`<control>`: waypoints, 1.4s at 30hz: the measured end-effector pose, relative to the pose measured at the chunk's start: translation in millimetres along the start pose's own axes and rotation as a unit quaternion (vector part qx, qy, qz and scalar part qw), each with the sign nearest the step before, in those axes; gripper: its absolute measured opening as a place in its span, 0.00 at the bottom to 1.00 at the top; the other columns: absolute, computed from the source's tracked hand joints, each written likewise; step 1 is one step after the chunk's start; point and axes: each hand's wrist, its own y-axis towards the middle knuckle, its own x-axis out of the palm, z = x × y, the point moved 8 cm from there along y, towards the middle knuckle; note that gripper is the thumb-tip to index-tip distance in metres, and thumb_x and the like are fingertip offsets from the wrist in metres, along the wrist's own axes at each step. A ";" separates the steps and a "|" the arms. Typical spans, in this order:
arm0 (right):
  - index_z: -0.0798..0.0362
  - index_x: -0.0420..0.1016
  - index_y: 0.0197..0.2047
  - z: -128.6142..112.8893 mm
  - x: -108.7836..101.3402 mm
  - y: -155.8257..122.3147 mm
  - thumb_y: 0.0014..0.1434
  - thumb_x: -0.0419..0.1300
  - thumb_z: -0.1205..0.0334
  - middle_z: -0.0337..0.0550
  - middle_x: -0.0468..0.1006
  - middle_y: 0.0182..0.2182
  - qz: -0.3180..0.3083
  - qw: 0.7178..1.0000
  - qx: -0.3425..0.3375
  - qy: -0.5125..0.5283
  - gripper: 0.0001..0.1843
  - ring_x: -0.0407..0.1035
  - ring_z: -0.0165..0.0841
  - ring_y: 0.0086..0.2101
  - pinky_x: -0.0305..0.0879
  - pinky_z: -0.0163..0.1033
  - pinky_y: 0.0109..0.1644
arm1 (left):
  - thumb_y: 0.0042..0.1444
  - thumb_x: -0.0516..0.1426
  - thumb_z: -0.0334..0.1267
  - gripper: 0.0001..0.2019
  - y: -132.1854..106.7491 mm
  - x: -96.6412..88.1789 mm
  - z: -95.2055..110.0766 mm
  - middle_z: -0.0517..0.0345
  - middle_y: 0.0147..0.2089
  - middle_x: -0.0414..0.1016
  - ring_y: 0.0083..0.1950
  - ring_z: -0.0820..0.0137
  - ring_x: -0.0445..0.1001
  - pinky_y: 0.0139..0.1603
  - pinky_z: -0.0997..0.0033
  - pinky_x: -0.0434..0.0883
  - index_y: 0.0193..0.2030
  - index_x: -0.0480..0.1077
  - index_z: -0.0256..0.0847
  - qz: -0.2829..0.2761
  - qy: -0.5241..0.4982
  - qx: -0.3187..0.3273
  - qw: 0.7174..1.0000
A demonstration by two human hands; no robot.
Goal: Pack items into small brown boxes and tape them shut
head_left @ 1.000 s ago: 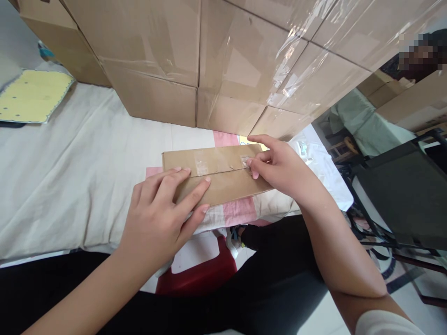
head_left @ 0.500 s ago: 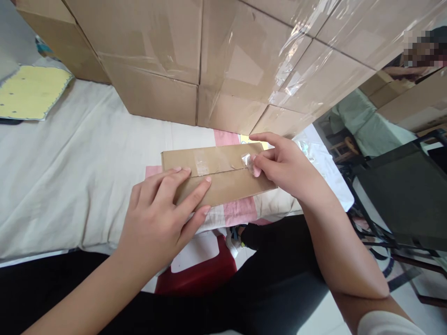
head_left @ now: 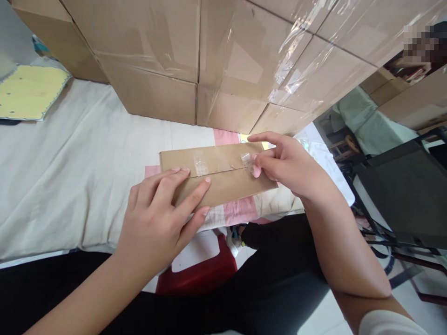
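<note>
On the pale cloth (head_left: 87, 186), near edge, head view: cardboard box (head_left: 233, 184) lies flat. Left hand (head_left: 159, 204) rests on its left part, fingers spread wide. Right hand (head_left: 281, 160) pinches a clear tape piece (head_left: 246, 159) at the box's right end. Tape strip (head_left: 200, 164) sits just beyond the left fingertips. Carton stack (head_left: 230, 60) at far side.

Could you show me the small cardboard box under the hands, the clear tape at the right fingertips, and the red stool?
Small cardboard box (head_left: 230, 181), head view: top face, near its middle.
Clear tape (head_left: 246, 158), head view: its visible shiny part.
Red stool (head_left: 209, 275), head view: its red rim.
</note>
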 end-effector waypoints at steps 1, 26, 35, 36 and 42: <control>0.50 0.72 0.63 0.2 -0.4 0.3 0.62 0.64 0.57 0.40 0.78 0.26 0.004 1.000 -0.001 -0.001 0.26 0.59 0.30 0.22 0.53 0.37 0.25 | 0.67 0.57 0.43 0.21 0.0 0.1 -0.1 0.40 0.64 0.70 0.62 0.43 0.70 0.58 0.42 0.70 0.65 0.72 0.47 -0.002 0.001 -0.001 1.000; 0.49 0.73 0.66 0.9 2.1 4.1 0.62 0.65 0.56 0.42 0.81 0.28 0.006 1.000 0.004 -0.005 0.29 0.59 0.29 0.20 0.54 0.37 0.23 | 0.65 0.59 0.42 0.22 -0.4 -2.8 3.6 0.37 0.64 0.70 0.62 0.43 0.72 0.58 0.43 0.70 0.65 0.70 0.44 0.021 0.011 0.018 1.000; 0.48 0.72 0.67 -0.3 2.0 5.1 0.62 0.64 0.58 0.42 0.81 0.29 -0.007 1.000 0.006 -0.012 0.29 0.60 0.29 0.21 0.54 0.38 0.24 | 0.66 0.59 0.43 0.22 -1.8 -2.0 2.7 0.39 0.64 0.70 0.63 0.44 0.72 0.59 0.43 0.70 0.66 0.71 0.46 0.018 0.010 0.014 1.000; 0.49 0.72 0.66 -0.7 1.9 4.8 0.62 0.64 0.58 0.42 0.81 0.28 -0.009 1.000 0.008 -0.013 0.29 0.60 0.30 0.22 0.54 0.38 0.24 | 0.66 0.59 0.43 0.22 -2.0 -2.4 2.3 0.39 0.64 0.70 0.63 0.44 0.72 0.58 0.43 0.70 0.66 0.71 0.46 0.018 0.012 0.013 1.000; 0.49 0.70 0.67 -3.4 4.0 2.6 0.66 0.61 0.57 0.40 0.83 0.30 -0.024 0.999 0.014 -0.019 0.27 0.56 0.28 0.22 0.52 0.37 0.24 | 0.65 0.61 0.41 0.23 -2.2 -3.5 6.9 0.35 0.64 0.68 0.61 0.41 0.73 0.54 0.42 0.72 0.66 0.70 0.42 0.006 0.033 0.052 0.998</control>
